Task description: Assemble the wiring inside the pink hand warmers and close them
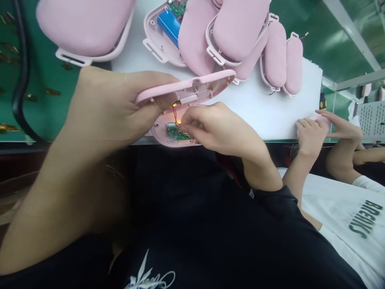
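My left hand (117,104) grips a pink plastic shell half (192,86), holding it raised and tilted so its inner side faces down toward me. Below it lies the other pink shell half (158,136), with a green circuit board (177,131) inside. Thin red wires (175,114) run between the two halves, and a yellowish light glows beside them. The fingers of my right hand (219,124) are pinched together over the board at the lower wire ends. Whatever sits between those fingertips is too small to make out.
Several pink padded cases (237,28) lie along the back of the white work surface (249,114); one open shell shows a blue battery (168,26). Another large pink case (87,24) is at upper left, near a black cable (24,72). At right, a co-worker's hands (313,136) hold a pink piece.
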Demonstrator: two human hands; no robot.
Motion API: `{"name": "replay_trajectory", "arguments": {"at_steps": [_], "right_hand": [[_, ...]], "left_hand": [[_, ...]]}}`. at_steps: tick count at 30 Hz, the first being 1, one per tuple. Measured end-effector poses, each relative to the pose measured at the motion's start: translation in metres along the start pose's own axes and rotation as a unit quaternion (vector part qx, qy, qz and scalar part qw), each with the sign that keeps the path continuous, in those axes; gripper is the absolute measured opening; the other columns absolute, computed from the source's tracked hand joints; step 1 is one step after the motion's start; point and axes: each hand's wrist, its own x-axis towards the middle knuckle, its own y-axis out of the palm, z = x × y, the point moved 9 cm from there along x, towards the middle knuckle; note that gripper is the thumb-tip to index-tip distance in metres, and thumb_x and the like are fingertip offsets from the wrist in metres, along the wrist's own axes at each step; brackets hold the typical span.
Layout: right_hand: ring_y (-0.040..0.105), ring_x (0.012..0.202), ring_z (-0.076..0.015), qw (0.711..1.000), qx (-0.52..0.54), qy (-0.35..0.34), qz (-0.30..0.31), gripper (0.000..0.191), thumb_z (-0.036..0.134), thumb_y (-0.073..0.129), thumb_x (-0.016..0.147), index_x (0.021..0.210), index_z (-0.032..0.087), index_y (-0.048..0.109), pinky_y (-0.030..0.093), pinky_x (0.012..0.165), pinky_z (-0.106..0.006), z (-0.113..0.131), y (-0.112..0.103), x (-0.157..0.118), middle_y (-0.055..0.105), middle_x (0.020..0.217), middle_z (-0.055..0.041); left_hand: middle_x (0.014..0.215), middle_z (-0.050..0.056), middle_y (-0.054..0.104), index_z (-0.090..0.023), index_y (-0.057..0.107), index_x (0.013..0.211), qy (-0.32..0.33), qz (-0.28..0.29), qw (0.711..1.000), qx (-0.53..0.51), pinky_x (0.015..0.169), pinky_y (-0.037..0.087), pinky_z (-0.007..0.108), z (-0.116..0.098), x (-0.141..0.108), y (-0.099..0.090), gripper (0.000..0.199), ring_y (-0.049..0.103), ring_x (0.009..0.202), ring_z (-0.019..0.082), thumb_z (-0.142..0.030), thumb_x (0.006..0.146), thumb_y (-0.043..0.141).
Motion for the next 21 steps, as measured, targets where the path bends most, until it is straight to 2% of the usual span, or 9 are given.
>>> {"name": "replay_trajectory", "arguments": {"at_steps": [2, 3, 7, 11, 15, 18, 21], "right_hand": [[0.064, 0.073, -0.0138, 0.999, 0.020, 0.010, 0.045, 0.017, 0.016, 0.065, 0.095, 0.081, 0.025, 0.064, 0.052, 0.069, -0.031, 0.004, 0.008, 0.002, 0.072, 0.078, 0.0035], [0.063, 0.073, -0.0130, 0.998, 0.028, 0.012, 0.049, 0.015, 0.012, 0.063, 0.094, 0.084, 0.023, 0.064, 0.052, 0.069, -0.030, 0.006, 0.008, 0.003, 0.071, 0.080, 0.0034], [0.062, 0.076, -0.0098, 1.000, 0.026, -0.014, 0.000, 0.014, 0.006, 0.062, 0.091, 0.089, 0.018, 0.067, 0.053, 0.075, -0.026, 0.017, 0.002, 0.001, 0.070, 0.088, 0.0020], [0.073, 0.091, -0.0116, 0.994, 0.112, 0.012, -0.001, 0.011, 0.014, 0.063, 0.098, 0.103, 0.020, 0.071, 0.060, 0.084, -0.024, 0.006, 0.009, -0.005, 0.076, 0.097, 0.0010], [0.077, 0.089, -0.0127, 0.982, 0.186, 0.023, -0.026, 0.010, 0.023, 0.074, 0.095, 0.105, 0.020, 0.076, 0.065, 0.081, -0.024, -0.006, 0.010, -0.012, 0.078, 0.098, 0.0010], [0.078, 0.095, -0.0148, 0.986, 0.160, 0.038, -0.011, 0.021, 0.021, 0.068, 0.097, 0.116, 0.022, 0.076, 0.066, 0.088, -0.028, -0.008, 0.009, -0.017, 0.078, 0.102, 0.0006], [0.078, 0.095, -0.0165, 0.997, 0.050, 0.053, 0.018, 0.033, 0.016, 0.061, 0.097, 0.126, 0.023, 0.074, 0.064, 0.090, -0.031, -0.004, 0.002, -0.020, 0.079, 0.101, 0.0006]], "left_hand": [[0.072, -0.003, 0.056, -0.018, 0.084, 0.111, 0.003, 0.006, 1.000, 0.005, 0.069, 0.029, 0.025, -0.003, -0.002, 0.001, 0.039, 0.036, 0.065, 0.008, -0.039, 0.108, 0.051], [0.071, -0.002, 0.055, -0.018, 0.083, 0.112, 0.005, 0.009, 1.000, 0.007, 0.069, 0.029, 0.025, -0.004, -0.002, 0.002, 0.039, 0.036, 0.064, 0.009, -0.039, 0.108, 0.051], [0.066, -0.003, 0.049, -0.020, 0.082, 0.100, 0.001, 0.010, 1.000, 0.010, 0.067, 0.029, 0.027, -0.004, -0.004, 0.001, 0.038, 0.034, 0.061, 0.010, -0.037, 0.108, 0.049], [0.066, -0.003, 0.046, -0.017, 0.081, 0.096, 0.007, 0.007, 1.000, 0.015, 0.069, 0.029, 0.025, -0.006, -0.004, 0.001, 0.043, 0.034, 0.061, 0.008, -0.039, 0.109, 0.046], [0.066, -0.003, 0.052, -0.017, 0.083, 0.105, -0.010, 0.011, 0.999, 0.032, 0.070, 0.033, 0.022, -0.002, -0.003, 0.004, 0.048, 0.041, 0.061, 0.008, -0.044, 0.109, 0.043], [0.070, -0.002, 0.058, -0.018, 0.082, 0.113, -0.015, 0.014, 0.999, 0.047, 0.073, 0.038, 0.020, 0.001, -0.001, 0.006, 0.057, 0.053, 0.065, 0.009, -0.050, 0.109, 0.035], [0.073, -0.002, 0.064, -0.019, 0.082, 0.115, -0.011, 0.013, 0.998, 0.057, 0.075, 0.041, 0.019, 0.001, 0.000, 0.007, 0.059, 0.063, 0.073, 0.010, -0.052, 0.108, 0.033]]}}
